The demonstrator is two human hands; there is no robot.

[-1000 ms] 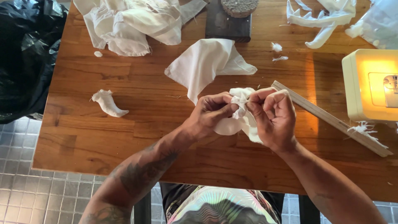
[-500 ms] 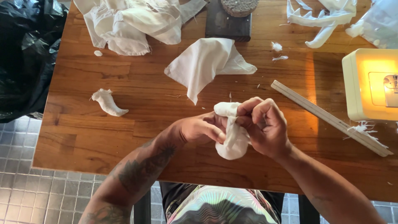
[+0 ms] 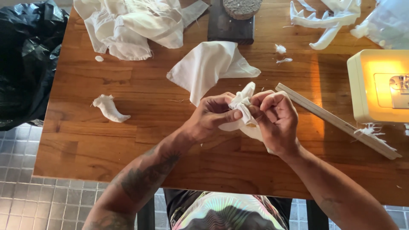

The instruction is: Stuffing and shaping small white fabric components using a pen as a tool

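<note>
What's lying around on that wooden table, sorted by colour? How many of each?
White cloth pieces: 5 (one in both hands, a folded sheet, a rumpled heap, a small stuffed shape, cut pieces)
Pale wooden stick: 1
Cream sewing machine: 1
Dark block: 1
Total: 8, tiny scraps not counted.

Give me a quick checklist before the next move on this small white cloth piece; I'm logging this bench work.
1. Left hand grips the small white cloth piece: ok.
2. Right hand grips it too: ok.
3. Piece lifted off the wooden table: cannot tell.
4. Wooden stick apart from the hands: not ok, its end lies right beside the right hand.
5. Folded white cloth apart from the piece: ok.
</note>
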